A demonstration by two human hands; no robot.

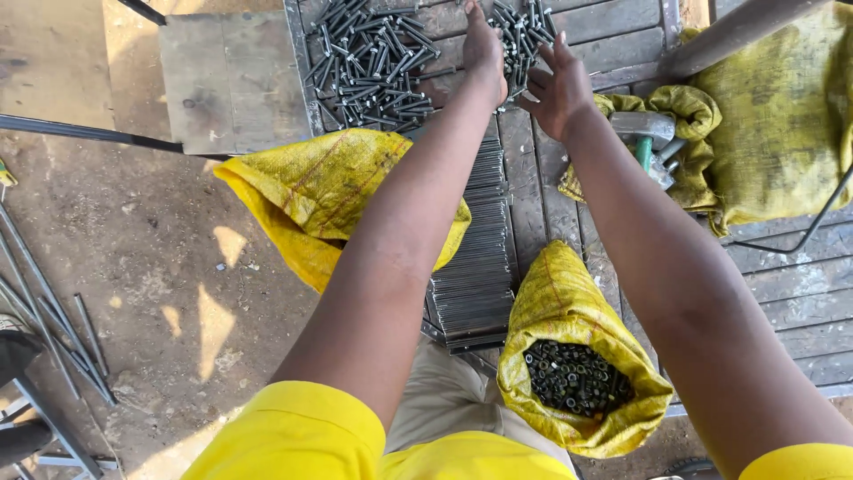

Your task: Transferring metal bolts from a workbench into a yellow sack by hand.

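Note:
Both my arms reach forward over a worn wooden table (791, 293). My left hand (484, 49) lies on a heap of dark metal bolts (373, 62) at the table's far end, fingers down among them. My right hand (558, 84) hovers beside it, fingers spread, at the edge of a second cluster of bolts (524, 27); whether it grips one I cannot tell. Below my forearms lies a stack of thin flat metal strips (475, 267). Near my lap stands an open yellow woven sack (569, 307) filled with dark nuts (576, 378).
A crumpled yellow sack (311, 196) hangs off the table's left edge. Another big yellow sack (782, 124) sits at right, with a grey and green tool (647, 138) resting on its fold. Metal rods (53, 329) lie on the dirt floor at left.

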